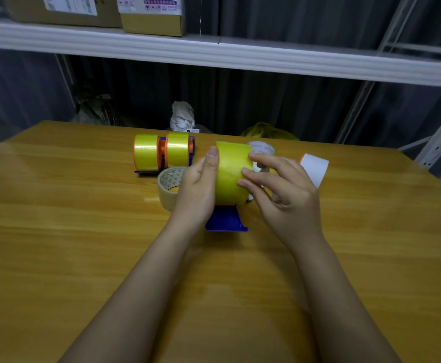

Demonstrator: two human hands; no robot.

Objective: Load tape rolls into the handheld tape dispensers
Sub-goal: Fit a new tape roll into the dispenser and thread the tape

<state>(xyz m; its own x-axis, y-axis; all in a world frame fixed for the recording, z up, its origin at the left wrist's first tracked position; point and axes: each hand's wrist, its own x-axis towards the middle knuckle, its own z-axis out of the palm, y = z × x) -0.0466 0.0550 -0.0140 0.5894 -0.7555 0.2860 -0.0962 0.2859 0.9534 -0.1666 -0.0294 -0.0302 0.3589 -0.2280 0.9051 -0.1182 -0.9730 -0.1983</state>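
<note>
At the centre of the frame a yellow tape roll (231, 174) sits in a blue dispenser (226, 221) that stands on the wooden surface (83, 244). The roll's axis runs roughly left to right across the frame, so its broad yellow band faces the camera, and the dispenser's blue end points toward the lower edge of the frame.

The left hand (197, 189) grips the left side of the roll, thumb laid up along its edge, the other fingers hidden behind it. The right hand (282, 189) comes in from the right with its fingers (253, 174) curled onto the yellow band; the fingertips touch the tape, though whether they pinch a loose end cannot be told.

Just left of the left hand a beige tape roll (168, 186) lies tilted on the surface, its hole facing up and toward the camera. Behind it, above and left of centre, two loaded dispensers (163, 153) stand side by side, yellow rolls on orange hubs, axes also running left to right. At centre right, a white roll (315, 167) with an orange edge shows behind the right hand.

Beyond the surface's far edge hang dark curtains (279, 106), with a white crumpled bag (182, 116) in front of them. A white shelf (214, 52) crosses the upper frame, carrying cardboard boxes (151, 22) at upper left.
</note>
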